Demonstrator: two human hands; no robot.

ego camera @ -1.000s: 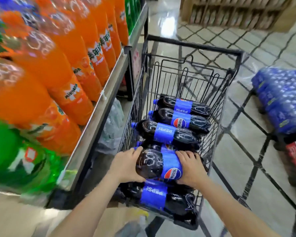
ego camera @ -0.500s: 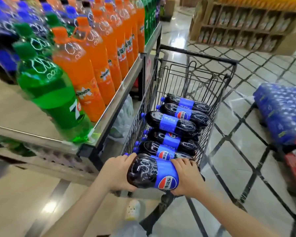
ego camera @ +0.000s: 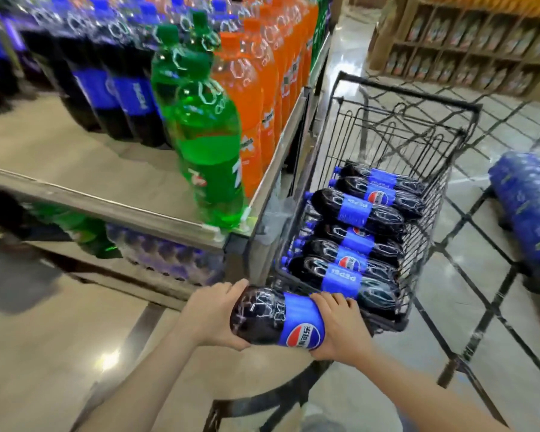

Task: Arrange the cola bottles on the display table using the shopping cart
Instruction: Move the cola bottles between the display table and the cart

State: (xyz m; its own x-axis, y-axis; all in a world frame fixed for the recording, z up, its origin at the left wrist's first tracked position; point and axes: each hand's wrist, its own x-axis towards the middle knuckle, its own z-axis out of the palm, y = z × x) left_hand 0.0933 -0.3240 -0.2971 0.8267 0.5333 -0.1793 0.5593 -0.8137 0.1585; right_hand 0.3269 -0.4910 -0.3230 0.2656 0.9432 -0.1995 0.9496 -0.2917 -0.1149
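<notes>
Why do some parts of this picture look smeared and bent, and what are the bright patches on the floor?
Head view: the cola bottles standing on the display table at far left are motion-blurred, while the held cola bottle is sharper; the wide lens bows the shopping cart; ceiling lights glare off the glossy floor.

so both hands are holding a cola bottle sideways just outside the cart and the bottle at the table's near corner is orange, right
Not quite: the head view shows the corner bottle is green. The rest holds: left hand and right hand hold the cola bottle sideways outside the cart.
</notes>
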